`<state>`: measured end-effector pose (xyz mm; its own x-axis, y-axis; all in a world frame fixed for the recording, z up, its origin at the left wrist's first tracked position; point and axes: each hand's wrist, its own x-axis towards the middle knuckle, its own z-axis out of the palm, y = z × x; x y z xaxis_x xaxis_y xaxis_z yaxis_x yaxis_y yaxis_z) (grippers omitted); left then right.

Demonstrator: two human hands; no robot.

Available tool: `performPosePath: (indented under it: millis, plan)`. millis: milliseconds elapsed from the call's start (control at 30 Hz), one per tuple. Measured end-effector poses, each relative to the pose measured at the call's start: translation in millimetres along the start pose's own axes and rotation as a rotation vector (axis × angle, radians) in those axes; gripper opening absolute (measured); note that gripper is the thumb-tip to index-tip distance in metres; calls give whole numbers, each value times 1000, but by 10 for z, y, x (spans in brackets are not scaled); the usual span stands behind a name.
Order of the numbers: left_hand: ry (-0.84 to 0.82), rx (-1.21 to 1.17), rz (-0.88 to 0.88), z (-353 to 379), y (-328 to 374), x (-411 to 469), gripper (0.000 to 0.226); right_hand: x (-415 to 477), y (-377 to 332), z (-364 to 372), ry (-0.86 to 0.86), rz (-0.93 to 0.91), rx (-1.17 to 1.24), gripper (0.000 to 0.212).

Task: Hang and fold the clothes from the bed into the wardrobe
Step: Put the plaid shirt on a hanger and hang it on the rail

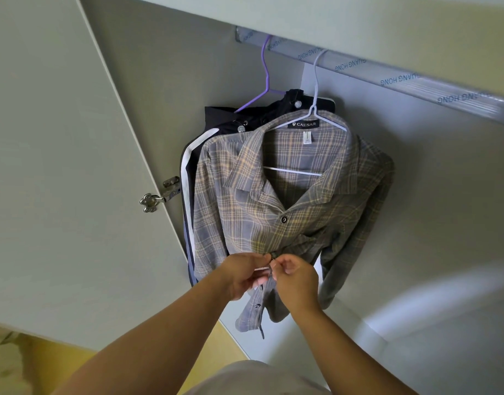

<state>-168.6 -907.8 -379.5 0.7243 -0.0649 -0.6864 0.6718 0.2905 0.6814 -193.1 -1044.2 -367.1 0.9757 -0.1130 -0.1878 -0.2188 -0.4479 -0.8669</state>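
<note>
Right in front of you, the shirt (290,195) hangs on a white hanger (316,109) from the rail (387,75) of the wardrobe. Your two hands meet at its front, about halfway down. Your left hand (243,273) pinches the left edge of the cloth, with its fingers curled on it. Your right hand (298,276) pinches the right edge, just beside a button (269,256). That button sits between your fingertips, so both hands are just as near to it.

The row of buttons runs up and down, from the collar to the hem. The upper button (283,220), above your hands, looks done up. The lower button (257,306) is below your hands, and the cloth there hangs apart. So I think you are closing the shirt, and the next move goes down, not sideways.

Behind the shirt, to the left, a dark jacket (216,121) hangs on a purple hanger (264,69).
</note>
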Motion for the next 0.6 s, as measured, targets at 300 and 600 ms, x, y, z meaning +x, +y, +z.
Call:
performPosePath:
  millis: [300, 600]
  plan:
    - [14, 95, 122, -6, -12, 19, 8, 46, 59, 46, 8, 103, 98, 11]
    - [70, 367, 260, -45, 37, 12, 14, 168, 69, 27, -232, 543, 611, 9]
